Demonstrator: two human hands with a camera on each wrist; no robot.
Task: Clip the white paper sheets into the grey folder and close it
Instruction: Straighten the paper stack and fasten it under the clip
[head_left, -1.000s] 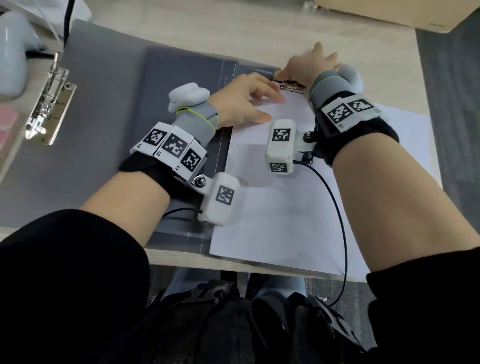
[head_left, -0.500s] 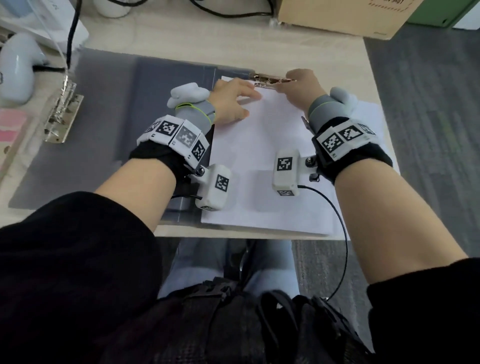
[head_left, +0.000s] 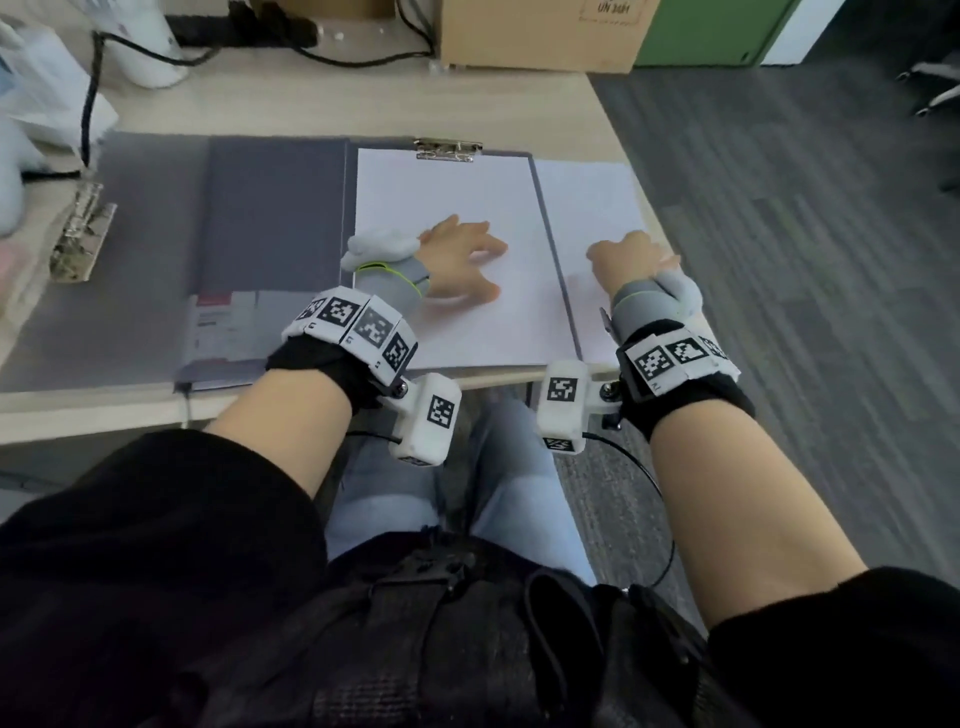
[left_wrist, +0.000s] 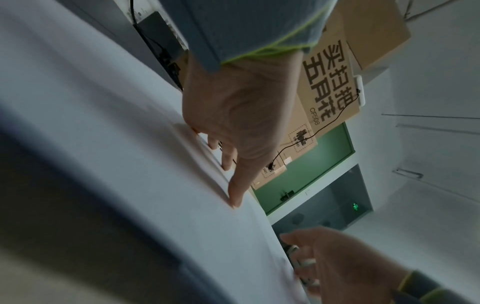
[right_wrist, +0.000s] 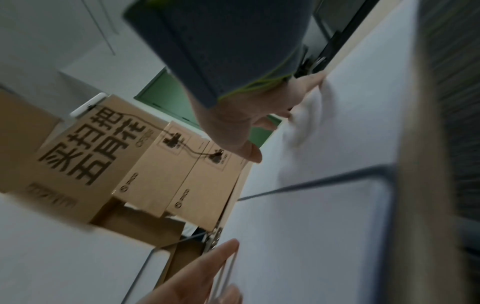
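Observation:
The grey folder (head_left: 275, 234) lies open on the table. White paper sheets (head_left: 441, 202) lie on its right half, their top edge under the metal clip (head_left: 448, 149). My left hand (head_left: 462, 265) rests flat on these sheets with its fingers spread; the left wrist view shows the fingertips (left_wrist: 235, 200) touching the paper. A loose white sheet (head_left: 587, 208) lies to the right of the folder. My right hand (head_left: 628, 257) sits at that sheet's right edge by the table edge, fingers loosely bent. Its fingertips (right_wrist: 315, 81) touch the paper while the thumb (right_wrist: 250, 153) hangs free.
A second grey folder with a metal clip (head_left: 78, 234) lies at the far left. A cardboard box (head_left: 540, 31) and a black cable (head_left: 93, 78) stand at the back. The table's right edge (head_left: 623, 140) runs just beside my right hand, with carpet floor beyond.
Both hands have left the clip at the top of the sheets and drawn back toward me. The left now lies on the clipped paper, the right on the loose sheet.

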